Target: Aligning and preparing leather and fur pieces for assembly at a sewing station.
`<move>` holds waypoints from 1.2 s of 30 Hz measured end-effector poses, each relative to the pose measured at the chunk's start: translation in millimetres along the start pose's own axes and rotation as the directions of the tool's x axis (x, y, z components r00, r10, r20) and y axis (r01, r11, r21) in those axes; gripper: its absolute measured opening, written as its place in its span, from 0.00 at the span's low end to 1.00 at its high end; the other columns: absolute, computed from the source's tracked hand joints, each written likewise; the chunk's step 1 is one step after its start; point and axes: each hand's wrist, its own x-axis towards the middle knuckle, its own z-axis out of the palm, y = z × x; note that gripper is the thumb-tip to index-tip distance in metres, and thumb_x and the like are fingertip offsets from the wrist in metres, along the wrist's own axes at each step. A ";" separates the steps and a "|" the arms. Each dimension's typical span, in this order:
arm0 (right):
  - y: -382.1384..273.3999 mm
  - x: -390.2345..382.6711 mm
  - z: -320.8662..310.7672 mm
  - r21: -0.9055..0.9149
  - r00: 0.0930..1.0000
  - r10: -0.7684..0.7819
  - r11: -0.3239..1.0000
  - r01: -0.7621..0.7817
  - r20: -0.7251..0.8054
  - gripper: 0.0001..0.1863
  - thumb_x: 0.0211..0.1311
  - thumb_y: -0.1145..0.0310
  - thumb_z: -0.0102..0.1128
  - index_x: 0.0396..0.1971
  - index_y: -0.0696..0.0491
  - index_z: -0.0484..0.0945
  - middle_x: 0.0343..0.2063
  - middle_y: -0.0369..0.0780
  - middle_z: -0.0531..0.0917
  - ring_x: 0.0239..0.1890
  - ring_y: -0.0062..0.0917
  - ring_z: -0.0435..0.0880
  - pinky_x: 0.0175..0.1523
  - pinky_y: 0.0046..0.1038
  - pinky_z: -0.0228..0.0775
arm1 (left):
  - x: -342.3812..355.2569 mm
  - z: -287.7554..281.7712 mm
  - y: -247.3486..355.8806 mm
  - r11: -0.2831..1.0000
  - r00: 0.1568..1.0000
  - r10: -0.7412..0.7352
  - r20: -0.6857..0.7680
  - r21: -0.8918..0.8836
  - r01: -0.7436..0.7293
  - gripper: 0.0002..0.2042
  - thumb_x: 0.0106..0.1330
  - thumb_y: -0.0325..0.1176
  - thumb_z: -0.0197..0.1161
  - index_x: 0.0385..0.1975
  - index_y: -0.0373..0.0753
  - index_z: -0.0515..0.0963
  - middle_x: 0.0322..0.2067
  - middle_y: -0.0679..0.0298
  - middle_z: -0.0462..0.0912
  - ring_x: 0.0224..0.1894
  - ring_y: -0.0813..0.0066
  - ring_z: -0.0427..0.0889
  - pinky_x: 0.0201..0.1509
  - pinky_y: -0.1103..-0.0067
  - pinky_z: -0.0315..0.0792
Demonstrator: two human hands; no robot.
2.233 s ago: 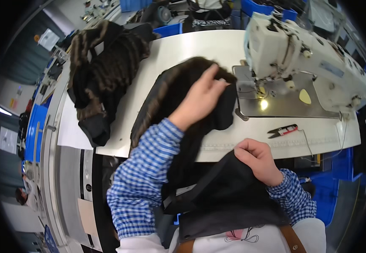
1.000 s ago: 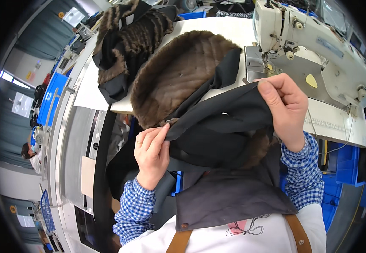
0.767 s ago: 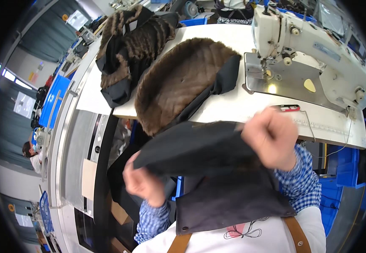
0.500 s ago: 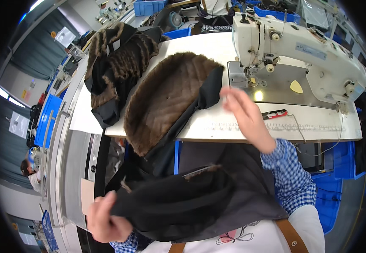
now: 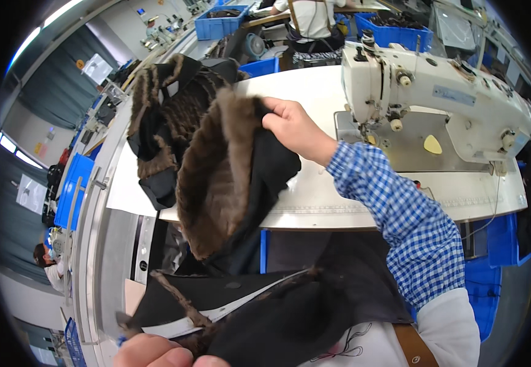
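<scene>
Between the thumb and fingers of my right hand is the upper black edge of a brown fur piece. The piece, backed with black cloth, is lifted and folded there, and its lower end hangs over the table's front edge. My left hand, partly cut off by the lower rim, grips the near end of a black fabric piece across my lap. A white strip and narrow brown fur edges show on that piece. Left of the lifted fur lies a bunched pile of brown fur and black cloth.
A white sewing machine stands right on the white table, with a yellow teardrop-shaped piece on its metal plate. Blue bins sit below at right. Another person works beyond the table.
My right hand has moved left from beside the sewing machine and taken hold of the fur piece, raising its edge. My left hand is lower, and the lap fabric is spread, showing its white strip.
</scene>
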 end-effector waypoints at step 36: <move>-58.8 -112.2 -6.8 -0.583 0.972 -0.229 0.798 0.153 -0.058 0.31 0.53 0.82 0.60 0.59 0.53 0.66 0.40 0.43 0.82 0.34 0.31 0.84 0.41 0.27 0.76 | -38.8 100.3 -58.1 0.983 0.829 -0.093 0.551 -0.084 0.165 0.26 0.47 0.47 0.78 0.11 0.41 0.65 0.11 0.68 0.62 0.11 0.74 0.65 0.15 0.80 0.61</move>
